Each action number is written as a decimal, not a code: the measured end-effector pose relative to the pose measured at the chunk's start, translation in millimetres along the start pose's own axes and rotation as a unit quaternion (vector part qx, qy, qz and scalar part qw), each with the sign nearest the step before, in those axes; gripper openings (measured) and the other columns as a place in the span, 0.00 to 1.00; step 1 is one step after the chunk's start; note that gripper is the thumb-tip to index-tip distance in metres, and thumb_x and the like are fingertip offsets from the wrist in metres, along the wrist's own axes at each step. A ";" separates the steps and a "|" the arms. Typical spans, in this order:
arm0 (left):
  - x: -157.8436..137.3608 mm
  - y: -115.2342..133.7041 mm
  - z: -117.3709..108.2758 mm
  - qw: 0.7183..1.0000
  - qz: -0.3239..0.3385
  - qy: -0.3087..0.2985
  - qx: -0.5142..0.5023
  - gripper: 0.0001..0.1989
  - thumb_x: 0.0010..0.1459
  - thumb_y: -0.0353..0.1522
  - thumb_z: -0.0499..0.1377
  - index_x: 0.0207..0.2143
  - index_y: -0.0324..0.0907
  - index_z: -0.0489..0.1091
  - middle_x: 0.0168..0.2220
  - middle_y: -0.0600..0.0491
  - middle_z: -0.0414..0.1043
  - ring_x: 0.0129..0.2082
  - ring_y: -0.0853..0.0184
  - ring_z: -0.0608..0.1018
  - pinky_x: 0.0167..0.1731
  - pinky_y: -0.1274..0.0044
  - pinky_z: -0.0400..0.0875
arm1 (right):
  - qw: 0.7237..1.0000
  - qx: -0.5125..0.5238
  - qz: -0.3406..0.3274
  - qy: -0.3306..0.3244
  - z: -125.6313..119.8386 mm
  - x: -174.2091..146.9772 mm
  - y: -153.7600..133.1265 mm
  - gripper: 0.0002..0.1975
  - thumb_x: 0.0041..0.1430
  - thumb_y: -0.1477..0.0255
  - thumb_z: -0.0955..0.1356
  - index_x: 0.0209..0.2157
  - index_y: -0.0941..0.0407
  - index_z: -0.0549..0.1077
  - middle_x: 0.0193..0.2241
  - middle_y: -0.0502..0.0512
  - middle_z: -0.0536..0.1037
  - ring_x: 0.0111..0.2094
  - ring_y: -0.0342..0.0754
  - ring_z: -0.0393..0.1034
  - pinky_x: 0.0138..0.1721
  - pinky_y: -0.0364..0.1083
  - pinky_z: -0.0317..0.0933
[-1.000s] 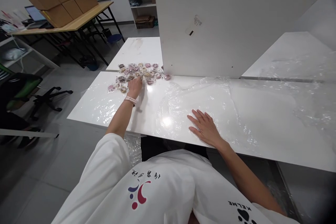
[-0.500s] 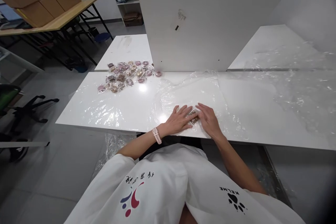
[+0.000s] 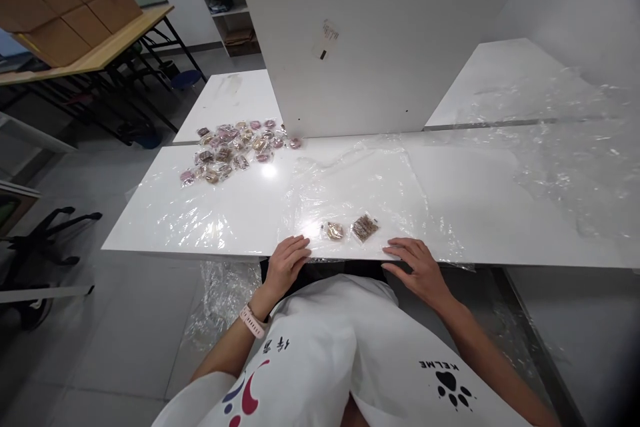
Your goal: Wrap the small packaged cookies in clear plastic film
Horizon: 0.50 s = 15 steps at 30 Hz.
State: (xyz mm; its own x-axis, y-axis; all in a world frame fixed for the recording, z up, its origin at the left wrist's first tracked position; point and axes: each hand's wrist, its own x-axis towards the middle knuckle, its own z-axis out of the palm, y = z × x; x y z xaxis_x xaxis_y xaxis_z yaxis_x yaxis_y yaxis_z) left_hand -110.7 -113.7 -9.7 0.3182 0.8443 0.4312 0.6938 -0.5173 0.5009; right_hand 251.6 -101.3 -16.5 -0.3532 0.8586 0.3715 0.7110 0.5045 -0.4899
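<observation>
A clear plastic film (image 3: 345, 190) lies wrinkled on the white table, reaching its front edge. On it rest two small wrapped pieces: a tan one (image 3: 335, 231) and a larger brown, grainy one (image 3: 365, 227). Left of them, my left hand (image 3: 287, 263) is at the table's front edge, its bent fingers closed at the film's border. My right hand (image 3: 414, 268) is at the same edge on the right, fingers stretched over the film and thumb apart below. Neither hand touches the wrapped pieces. The thin film is hard to make out at the fingertips.
A pile of wrapped pieces (image 3: 235, 150) lies at the table's back left. Behind the film stands an upright white panel (image 3: 350, 47). More crumpled plastic film (image 3: 575, 160) covers the right side. Plastic also hangs below (image 3: 220, 300) the front edge.
Both hands have left the brown wrapped piece and drawn apart toward the table's front edge, left hand leftward, right hand slightly right. Two wrapped pieces now show uncovered. The view has shifted slightly.
</observation>
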 end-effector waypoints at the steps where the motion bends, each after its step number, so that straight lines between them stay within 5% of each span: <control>1: 1.6 0.3 -0.6 1.000 -0.011 0.008 -0.008 0.06 0.66 0.31 0.56 0.39 0.46 0.74 0.46 0.50 0.80 0.52 0.60 0.79 0.53 0.60 0.74 | 1.000 -0.001 0.000 0.000 1.1 -1.3 -0.2 0.11 0.66 0.64 0.65 0.46 0.49 0.77 0.46 0.58 0.78 0.50 0.57 0.70 0.49 0.57 0.65; 9: 48.7 7.4 -20.7 0.987 -0.147 -0.062 0.008 0.10 0.67 0.36 0.53 0.35 0.45 0.71 0.34 0.52 0.79 0.36 0.64 0.79 0.37 0.71 0.72 | 0.999 0.021 -0.002 -0.030 -11.8 23.8 -8.2 0.11 0.70 0.70 0.61 0.34 0.52 0.73 0.39 0.55 0.78 0.45 0.52 0.70 0.46 0.53 0.61; 15: 73.1 8.1 -32.6 0.969 -0.201 -0.145 0.023 0.11 0.66 0.37 0.52 0.31 0.45 0.69 0.28 0.55 0.76 0.31 0.64 0.76 0.34 0.72 0.67 | 0.993 0.005 -0.011 -0.118 -22.3 36.5 -2.8 0.13 0.66 0.59 0.65 0.45 0.52 0.72 0.45 0.58 0.77 0.45 0.54 0.70 0.44 0.53 0.63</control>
State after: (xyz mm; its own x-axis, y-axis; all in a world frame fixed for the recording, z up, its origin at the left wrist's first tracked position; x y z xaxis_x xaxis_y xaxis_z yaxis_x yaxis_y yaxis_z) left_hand -102.9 -60.7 50.4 0.1805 0.9833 -0.0240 0.8252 -0.1381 0.5477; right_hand 250.3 -73.4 16.1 -0.5011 0.8447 0.1879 0.6965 0.5226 -0.4917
